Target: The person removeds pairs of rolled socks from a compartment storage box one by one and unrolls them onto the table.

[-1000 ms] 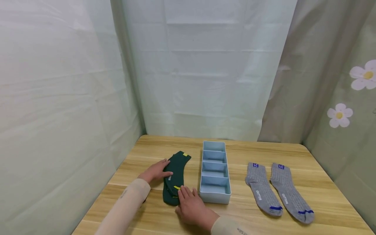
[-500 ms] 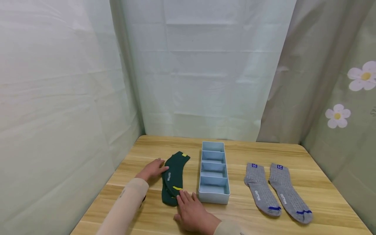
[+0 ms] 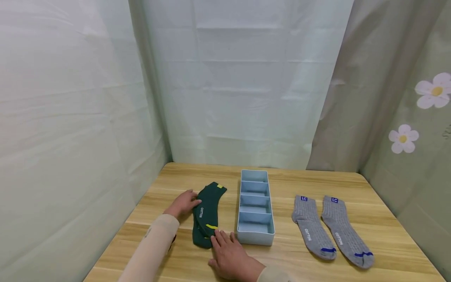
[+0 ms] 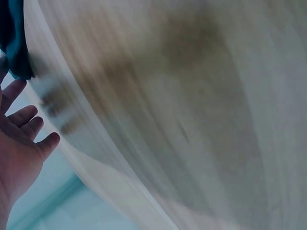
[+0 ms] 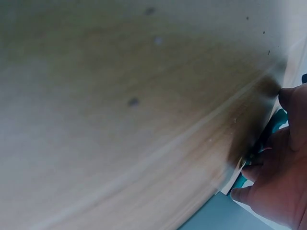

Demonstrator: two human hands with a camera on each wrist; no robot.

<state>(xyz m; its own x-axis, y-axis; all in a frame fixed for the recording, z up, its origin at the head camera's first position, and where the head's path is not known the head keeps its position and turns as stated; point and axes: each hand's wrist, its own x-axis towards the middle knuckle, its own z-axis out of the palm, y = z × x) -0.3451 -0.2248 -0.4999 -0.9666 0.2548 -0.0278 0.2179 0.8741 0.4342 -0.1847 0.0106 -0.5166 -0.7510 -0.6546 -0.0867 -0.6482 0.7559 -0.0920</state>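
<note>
Two dark green socks (image 3: 208,209) lie flat on the table, one largely over the other, with yellow marks at cuff and toe and white lettering. My left hand (image 3: 183,203) rests at their left edge, its fingers extended and touching the fabric. At the toe end, my right hand (image 3: 228,252) lies palm down with straight fingers, the fingertips at the socks' lower right edge. In the left wrist view the left hand (image 4: 21,143) shows spread fingers near a green sock (image 4: 14,40). The right wrist view catches the right hand (image 5: 278,172) beside a strip of green fabric.
A light blue box (image 3: 255,238) with several compartments stands just right of the green socks, close to my right fingers. Farther right, two grey socks (image 3: 313,229) with blue marks lie side by side on the wooden table (image 3: 282,258). Pale curtains (image 3: 239,98) hang around it.
My left hand has drawn slightly left off the top of the green socks to their edge. The right hand has slipped a little down from the toe end. The socks stay nearly in place.
</note>
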